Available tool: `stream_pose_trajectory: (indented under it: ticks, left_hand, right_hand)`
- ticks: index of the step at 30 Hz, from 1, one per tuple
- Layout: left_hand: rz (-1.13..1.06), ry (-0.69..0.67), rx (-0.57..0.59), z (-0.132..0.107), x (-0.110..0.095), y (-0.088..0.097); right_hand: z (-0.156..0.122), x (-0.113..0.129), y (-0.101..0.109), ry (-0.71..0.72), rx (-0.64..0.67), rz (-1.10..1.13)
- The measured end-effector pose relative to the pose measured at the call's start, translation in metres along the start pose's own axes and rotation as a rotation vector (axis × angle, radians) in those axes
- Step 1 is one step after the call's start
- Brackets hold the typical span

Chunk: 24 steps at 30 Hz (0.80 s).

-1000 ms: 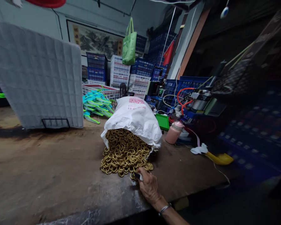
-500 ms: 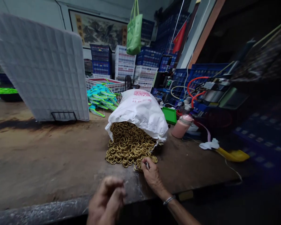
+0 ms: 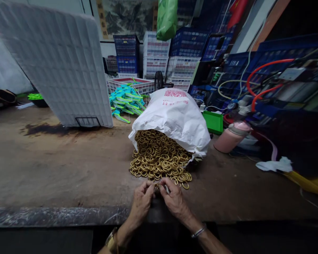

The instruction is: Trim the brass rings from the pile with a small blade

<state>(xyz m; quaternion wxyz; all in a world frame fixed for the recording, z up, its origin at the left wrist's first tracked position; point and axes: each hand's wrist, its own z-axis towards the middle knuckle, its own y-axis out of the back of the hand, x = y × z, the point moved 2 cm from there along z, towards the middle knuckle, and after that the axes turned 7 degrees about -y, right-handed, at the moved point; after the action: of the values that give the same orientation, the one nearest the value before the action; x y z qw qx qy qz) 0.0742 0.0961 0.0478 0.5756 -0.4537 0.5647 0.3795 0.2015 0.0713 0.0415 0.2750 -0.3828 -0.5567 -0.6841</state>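
Note:
My left hand (image 3: 142,199) and my right hand (image 3: 174,199) meet just in front of a spilled pile of brass-coloured rings (image 3: 159,165). Their fingertips pinch a ring (image 3: 157,186) between them, mostly covered by the fingers. Something small and pale shows inside my right hand, too small to name. Behind the hands a white woven sack (image 3: 175,116) with red print lies on its side, its mouth towards me. The rings spread out of that mouth onto the brown table (image 3: 82,169).
A pale ribbed panel (image 3: 60,67) stands at the left on a wire stand. Past it lies a heap of turquoise and lime pieces (image 3: 125,100). To the right are a green tray (image 3: 212,121), a pink bottle (image 3: 232,137) and red hoses (image 3: 270,65). Stacked crates (image 3: 155,53) stand behind.
My left hand has come up and right to meet my right hand, which has drawn back slightly from the pile. The view has shifted, moving the scene upward and rightward.

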Motion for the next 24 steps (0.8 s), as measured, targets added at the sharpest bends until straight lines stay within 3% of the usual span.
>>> stream_pose_trajectory:
  ticks: [7,17,22,24]
  left_hand:
    - [0.009,-0.051,0.063,0.001,0.004,-0.004]
    - [-0.145,0.166,0.186,-0.002,0.006,-0.006]
    - [-0.195,0.176,0.151,-0.004,0.009,-0.006]
    - [-0.213,0.184,0.125,-0.004,0.011,-0.005]
  right_hand:
    - [0.009,0.003,0.003,-0.137,0.168,0.198]
    - [0.013,0.002,0.000,-0.139,0.205,0.169]
    - [0.015,0.001,0.002,-0.166,0.192,0.219]
    - [0.013,0.000,0.004,-0.161,0.177,0.135]
